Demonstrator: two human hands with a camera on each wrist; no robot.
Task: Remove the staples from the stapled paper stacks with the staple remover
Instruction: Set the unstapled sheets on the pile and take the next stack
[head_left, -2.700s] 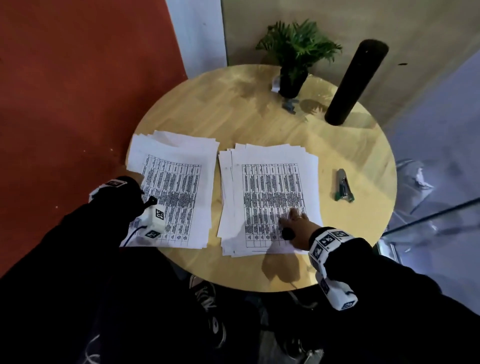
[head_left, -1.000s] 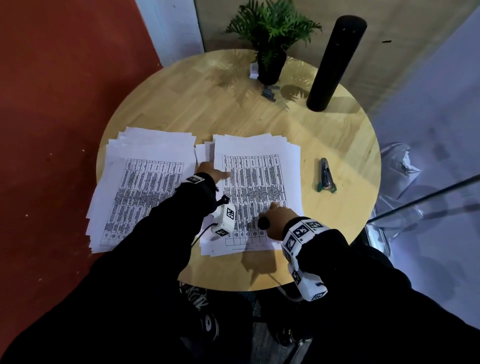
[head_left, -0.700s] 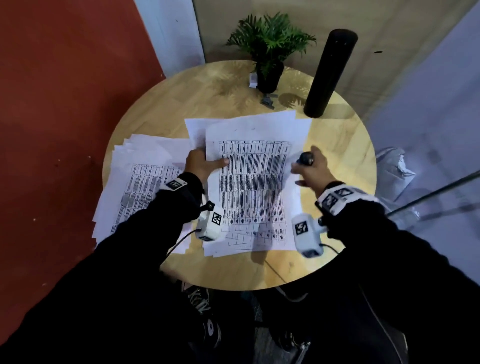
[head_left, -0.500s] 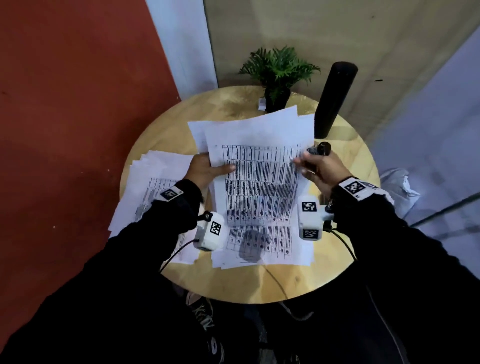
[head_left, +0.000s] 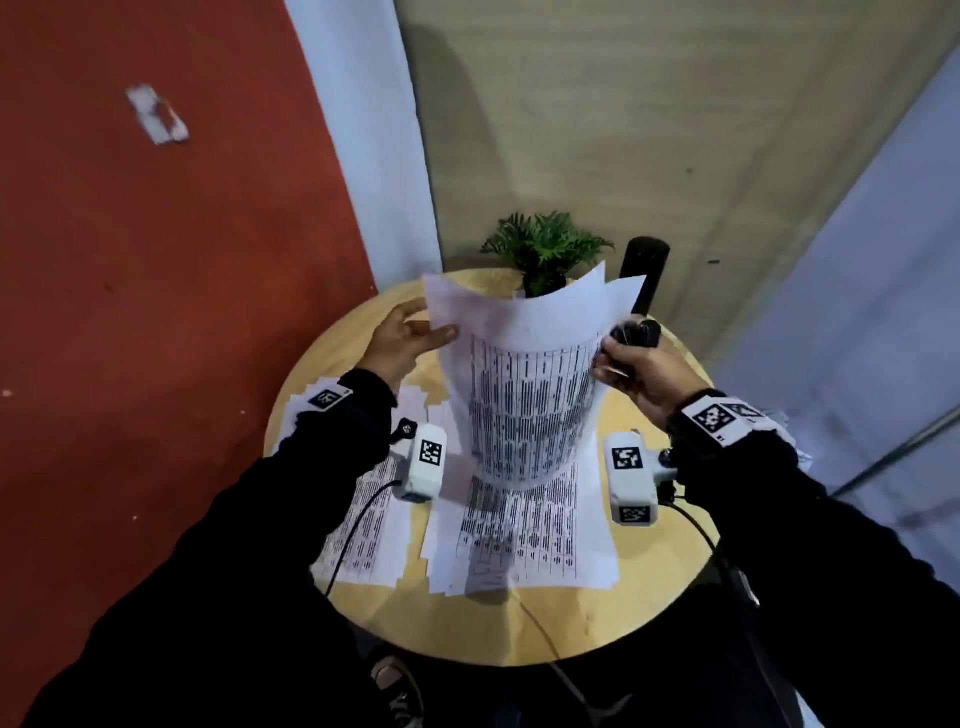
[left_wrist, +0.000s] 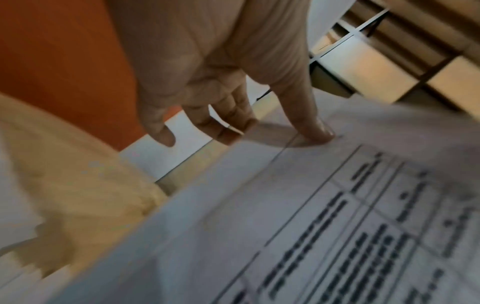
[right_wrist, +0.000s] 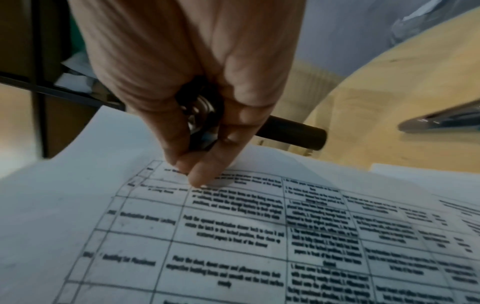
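Note:
Both hands hold one stapled paper stack (head_left: 524, 384) up off the round table (head_left: 613, 613), and its sheets curve upward. My left hand (head_left: 428, 332) pinches the stack's left edge, thumb on the printed side (left_wrist: 318, 131) and fingers behind. My right hand (head_left: 618, 358) grips the black staple remover (head_left: 636, 332) in its palm (right_wrist: 201, 115) while its fingertips (right_wrist: 205, 174) pinch the right edge of the same stack (right_wrist: 233, 236). A pile of papers (head_left: 524, 540) lies on the table under the lifted stack. A second pile (head_left: 363, 525) lies to its left.
A small potted plant (head_left: 545, 254) and a tall black cylinder (head_left: 644, 270) stand at the table's far edge behind the lifted sheets. A grey stapler (right_wrist: 441, 121) lies on the wood right of my right hand. Red wall is on the left.
My left hand came across from the left pile. Both hands took the top stack from the right pile and lifted it, the right hand keeping the staple remover. The view tilted upward.

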